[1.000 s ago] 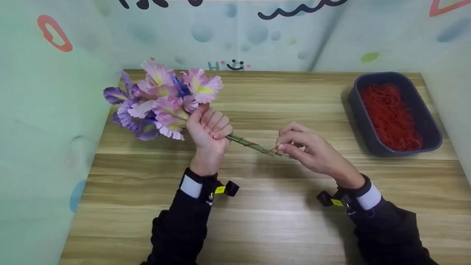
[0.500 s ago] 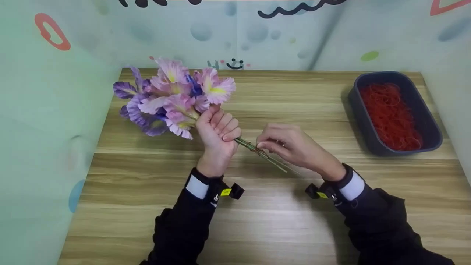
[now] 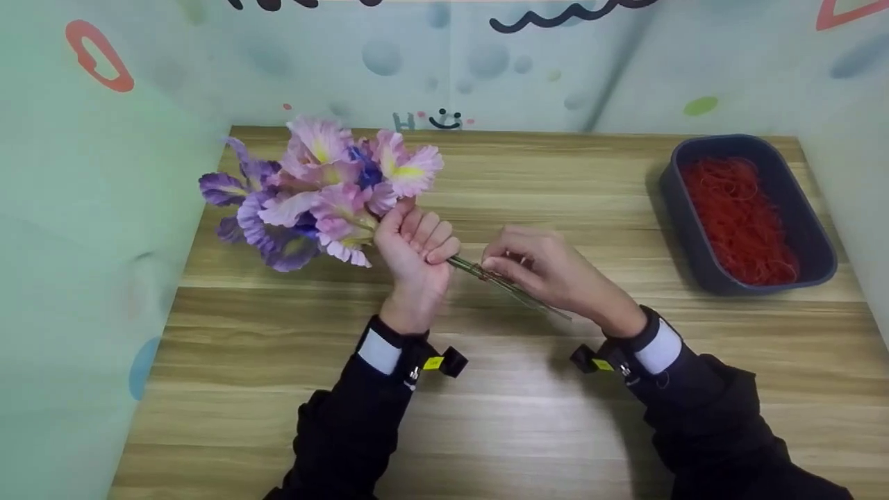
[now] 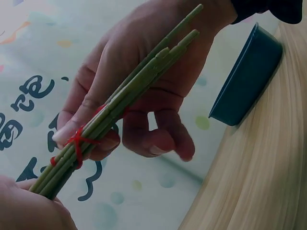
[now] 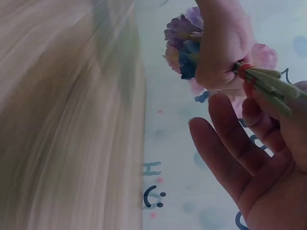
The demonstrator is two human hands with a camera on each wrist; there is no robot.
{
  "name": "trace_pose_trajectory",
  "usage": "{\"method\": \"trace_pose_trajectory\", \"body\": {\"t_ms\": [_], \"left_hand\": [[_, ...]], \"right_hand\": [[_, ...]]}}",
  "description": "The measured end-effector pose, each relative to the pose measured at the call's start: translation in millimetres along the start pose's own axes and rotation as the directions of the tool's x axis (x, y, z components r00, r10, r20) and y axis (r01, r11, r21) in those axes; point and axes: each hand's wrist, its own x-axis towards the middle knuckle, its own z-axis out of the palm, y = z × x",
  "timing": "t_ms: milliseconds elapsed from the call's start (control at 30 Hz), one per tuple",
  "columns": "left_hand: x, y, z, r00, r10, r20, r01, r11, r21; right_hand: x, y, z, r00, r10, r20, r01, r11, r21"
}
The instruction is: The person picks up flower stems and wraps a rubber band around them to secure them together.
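Note:
My left hand [image 3: 417, 253] grips a bunch of artificial irises [image 3: 340, 173], with pink and purple petals, just below the blooms. Green stems [image 4: 132, 91] stick out of the fist toward the right. Wound about them, close to the left fist, is a red rubber band [image 4: 78, 140] that crosses over itself in the left wrist view. The thumb and forefinger of my right hand [image 3: 552, 271] pinch this band at the stems. Its other fingers are spread loosely, as the right wrist view shows. The bunch is tilted, blooms at the upper left and stem ends at the lower right.
A dark blue tub [image 3: 684, 232] stands at the right back of the wooden table [image 3: 514, 430]. Many red rubber bands [image 3: 740, 219] lie tangled inside it. Patterned walls [image 3: 451, 66] enclose the table at the back and both sides.
My right hand has moved left along the stems, from near their ends to close by the left fist, bringing the band with it. The left hand and the bunch have shifted slightly right.

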Motion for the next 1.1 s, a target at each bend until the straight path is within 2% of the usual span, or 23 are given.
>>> {"method": "trace_pose_trajectory", "body": {"t_ms": [100,300,400,500,667,800,867,1000,1100], "left_hand": [[2.2,3.3,-2.3,1.0,0.017,-0.022,-0.018,0.999,-0.034],[6.9,6.5,-6.8,0.998,0.049,-0.035,-0.052,0.994,-0.095],[7.7,6.5,-8.4,0.998,0.057,-0.027,-0.059,0.992,-0.115],[7.6,5.8,-10.0,0.999,0.038,-0.01,-0.039,0.992,-0.118],[10.5,5.6,-14.4,1.0,-0.029,-0.01,0.028,0.997,-0.069],[17.0,4.5,-21.2,0.995,-0.097,-0.032,0.096,0.995,-0.008],[20.7,2.8,-26.0,0.989,-0.141,-0.037,0.142,0.99,0.022],[27.6,-2.3,-36.6,0.966,-0.254,-0.053,0.258,0.961,0.096],[31.6,-8.1,-43.5,0.939,-0.337,-0.072,0.344,0.922,0.178]], "right_hand": [[-1.1,-6,-4,0.993,0.1,0.058,-0.102,0.994,0.034],[-8.1,-21,-10,0.961,0.245,0.128,-0.256,0.963,0.078],[-13.3,-26,-4,0.96,0.25,0.126,-0.253,0.967,0.015],[-17.7,-29,6,0.964,0.24,0.117,-0.234,0.97,-0.063],[-23.8,-25,21,0.952,0.272,0.137,-0.266,0.962,-0.063],[-27.6,-14,29,0.928,0.316,0.2,-0.328,0.944,0.028],[-29.6,-6,32,0.91,0.331,0.248,-0.365,0.926,0.102],[-35.1,11,38,0.869,0.351,0.349,-0.444,0.865,0.233],[-40.0,20,44,0.851,0.353,0.389,-0.466,0.849,0.248]]}}
